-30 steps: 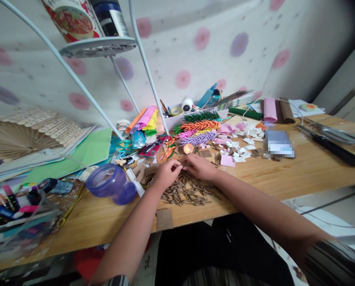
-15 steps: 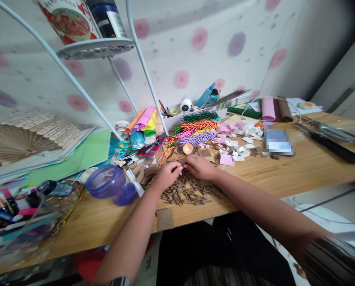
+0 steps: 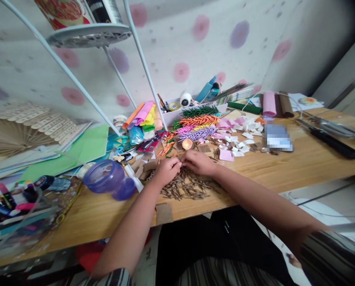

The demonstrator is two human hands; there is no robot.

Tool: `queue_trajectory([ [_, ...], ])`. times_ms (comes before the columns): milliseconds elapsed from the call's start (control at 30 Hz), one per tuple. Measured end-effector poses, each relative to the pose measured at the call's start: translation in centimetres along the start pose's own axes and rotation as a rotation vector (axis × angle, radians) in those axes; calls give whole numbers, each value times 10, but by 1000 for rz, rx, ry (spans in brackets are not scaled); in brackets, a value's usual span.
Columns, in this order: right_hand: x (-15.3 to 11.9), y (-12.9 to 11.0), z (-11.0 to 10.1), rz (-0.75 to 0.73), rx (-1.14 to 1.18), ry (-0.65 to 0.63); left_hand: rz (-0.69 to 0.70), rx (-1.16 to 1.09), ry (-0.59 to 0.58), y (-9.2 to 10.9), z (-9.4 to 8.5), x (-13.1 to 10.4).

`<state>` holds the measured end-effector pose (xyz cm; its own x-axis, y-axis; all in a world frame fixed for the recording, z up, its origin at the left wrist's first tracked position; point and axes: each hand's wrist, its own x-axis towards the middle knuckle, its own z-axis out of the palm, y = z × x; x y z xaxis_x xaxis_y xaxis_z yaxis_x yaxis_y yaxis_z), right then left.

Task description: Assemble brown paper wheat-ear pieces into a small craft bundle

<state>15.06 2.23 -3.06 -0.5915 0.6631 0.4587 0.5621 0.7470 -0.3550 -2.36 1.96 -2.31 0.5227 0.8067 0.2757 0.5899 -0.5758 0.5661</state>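
Observation:
My left hand (image 3: 168,171) and my right hand (image 3: 199,163) meet fingertip to fingertip over a heap of small twisted brown pieces (image 3: 188,187). Both hands are closed in a pinch, and what lies between the fingers is too small to make out. Just beyond them sits a small round orange-topped thing (image 3: 187,144). Behind it lie braided sprigs in purple (image 3: 197,134), orange (image 3: 199,120) and green (image 3: 199,111). Brown paper strips (image 3: 144,169) are left of my left hand, and a brown paper square (image 3: 164,213) lies at the table's front edge.
To the left stand a purple translucent jar (image 3: 101,176) and a clear box of pens (image 3: 13,210). White and pink paper scraps (image 3: 240,145) spread to the right. Black-handled scissors or a similar tool (image 3: 332,141) lie at far right. A white metal rack (image 3: 91,33) rises at back left.
The view has shifted slightly, so the rack sits a little higher and further left. My hands stay together over the brown pieces, with only slight finger movement.

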Motion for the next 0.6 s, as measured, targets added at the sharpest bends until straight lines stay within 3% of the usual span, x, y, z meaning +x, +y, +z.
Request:
queue_trajectory([
  [400, -1, -3, -2, 67, -75, -73, 28, -9, -51, 2, 0, 0],
  [600, -1, 1, 0, 30, 41, 35, 12, -43, -49, -2, 1, 0],
])
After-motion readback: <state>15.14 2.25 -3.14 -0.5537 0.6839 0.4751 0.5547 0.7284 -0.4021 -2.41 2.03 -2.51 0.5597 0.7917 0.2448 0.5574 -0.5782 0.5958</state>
